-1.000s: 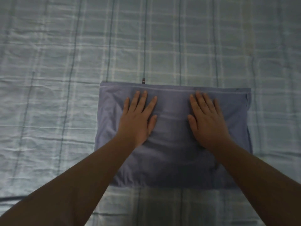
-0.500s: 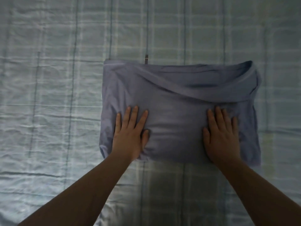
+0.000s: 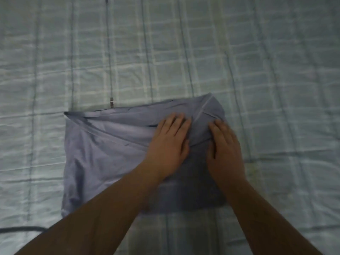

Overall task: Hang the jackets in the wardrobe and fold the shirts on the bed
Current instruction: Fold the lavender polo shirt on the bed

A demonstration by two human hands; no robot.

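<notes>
Pressing the shirt (image 3: 103, 153) near its right edge: left hand (image 3: 169, 146), right hand (image 3: 225, 151), fingers (image 3: 173, 123) flat, released; bedspread (image 3: 184, 52) all around.

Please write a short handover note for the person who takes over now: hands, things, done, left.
Left hand: open, flat on the right half of the shirt.
Right hand: open, flat beside it, near the shirt's right edge.
Shirt: on the bed, folded to a rough rectangle, top edge rumpled.
Left to do: smooth it, finish the fold. Jackets and wardrobe not in view.
</notes>
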